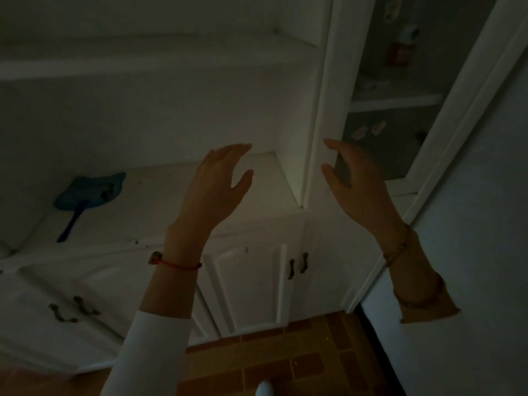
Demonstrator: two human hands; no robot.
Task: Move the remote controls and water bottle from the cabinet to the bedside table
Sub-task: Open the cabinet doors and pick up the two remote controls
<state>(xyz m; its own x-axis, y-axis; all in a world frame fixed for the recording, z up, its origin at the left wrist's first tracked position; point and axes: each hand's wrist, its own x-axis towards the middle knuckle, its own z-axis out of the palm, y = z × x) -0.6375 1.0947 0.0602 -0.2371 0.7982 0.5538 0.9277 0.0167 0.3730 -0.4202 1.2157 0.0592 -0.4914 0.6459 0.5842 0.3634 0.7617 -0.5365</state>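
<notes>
Dim light falls on a white built-in cabinet [160, 115] with open shelves above closed lower doors [245, 284], over a brown tiled floor [285, 361]. Both hands are raised before it, the left hand [217, 184] and right hand [354, 181] apart, fingers [243, 148] loosely spread and holding nothing. A blue hand fan [88, 195] lies on the ledge. Remote controls and water bottle cannot be made out.

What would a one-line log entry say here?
left hand: open, empty | right hand: open, empty | cabinet: doors closed | remotes, bottle: unseen
</notes>
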